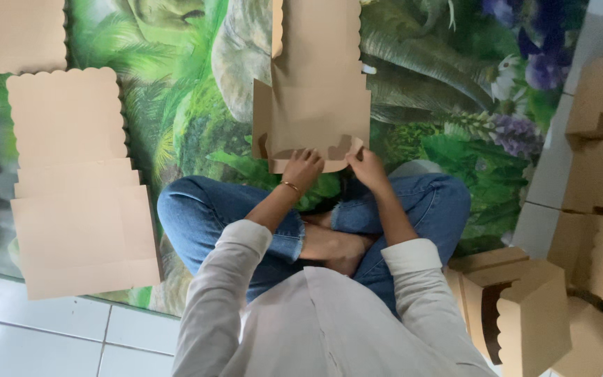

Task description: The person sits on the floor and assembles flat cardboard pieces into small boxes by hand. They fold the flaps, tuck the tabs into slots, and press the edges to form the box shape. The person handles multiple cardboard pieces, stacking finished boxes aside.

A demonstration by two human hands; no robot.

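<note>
A flat brown cardboard box blank [319, 84] with scalloped edges lies on the green jungle-print mat [190, 119] in front of my crossed legs. My left hand [303, 167], with a thin gold bracelet at the wrist, grips the near edge flap of the blank. My right hand [367, 167] pinches the same near flap just to the right. The flap is folded up toward me. I sit cross-legged in blue jeans and a pale long-sleeved top.
A stack of flat scalloped cardboard blanks [78, 188] lies on the mat at my left, another sheet [15, 35] beyond it. Several assembled brown boxes [598, 174] stand at the right, one [525, 314] beside my right knee. White floor tiles [43, 335] border the mat.
</note>
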